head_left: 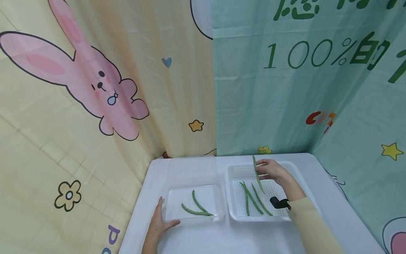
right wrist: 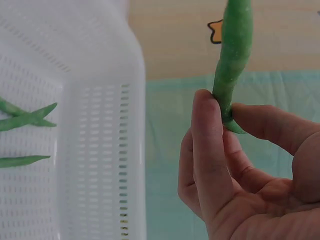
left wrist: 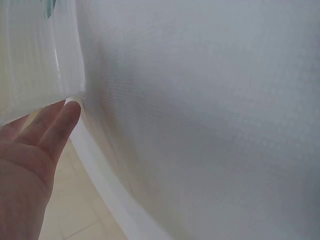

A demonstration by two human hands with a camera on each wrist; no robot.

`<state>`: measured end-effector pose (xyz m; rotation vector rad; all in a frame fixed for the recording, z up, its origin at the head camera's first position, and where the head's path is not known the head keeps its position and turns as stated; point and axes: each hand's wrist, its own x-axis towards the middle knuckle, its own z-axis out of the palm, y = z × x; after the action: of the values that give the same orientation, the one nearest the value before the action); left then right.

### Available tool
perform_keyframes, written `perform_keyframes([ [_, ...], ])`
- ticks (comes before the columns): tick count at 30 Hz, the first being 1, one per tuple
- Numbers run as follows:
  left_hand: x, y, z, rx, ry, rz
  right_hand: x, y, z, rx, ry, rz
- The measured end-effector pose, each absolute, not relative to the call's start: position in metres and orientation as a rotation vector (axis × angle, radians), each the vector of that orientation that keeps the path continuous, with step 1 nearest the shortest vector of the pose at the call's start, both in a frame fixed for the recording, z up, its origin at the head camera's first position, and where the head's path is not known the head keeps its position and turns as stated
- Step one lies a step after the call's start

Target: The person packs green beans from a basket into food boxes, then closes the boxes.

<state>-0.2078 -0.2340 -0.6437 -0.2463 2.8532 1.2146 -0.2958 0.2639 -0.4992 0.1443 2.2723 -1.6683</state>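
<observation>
Your right hand (head_left: 275,173) pinches a green bean (head_left: 257,173) between thumb and fingertips, holding it raised over the white perforated tray (head_left: 234,208). In the right wrist view the bean (right wrist: 234,55) stands nearly upright above your fingers (right wrist: 210,135), gripped close to its lower end, with the tray wall (right wrist: 107,150) just to the left of that hand.

Below and to the left of your right hand, three more beans (head_left: 252,201) lie loose on the tray floor, crossing one another. A black strap (head_left: 279,203) sits on your right wrist.

Your left hand (head_left: 160,222) lies flat on the white surface (head_left: 196,240), fingers straight and relaxed, grasping nothing. Its fingertips touch the near left corner of the clear container (head_left: 172,211). The left wrist view confirms this contact: fingertips (left wrist: 67,112) against the container's edge (left wrist: 65,75).

Two beans (head_left: 196,208) lie inside the container, just right of your left hand, meeting at their right ends.

The container and tray stand side by side between your two hands, almost touching.
</observation>
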Motion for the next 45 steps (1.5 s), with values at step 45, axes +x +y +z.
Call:
perform_keyframes([
  [45,-0.209,-0.233,-0.641,-0.281,2.811,1.247,-0.309,0.085,-0.499,-0.139,2.015,-1.68],
])
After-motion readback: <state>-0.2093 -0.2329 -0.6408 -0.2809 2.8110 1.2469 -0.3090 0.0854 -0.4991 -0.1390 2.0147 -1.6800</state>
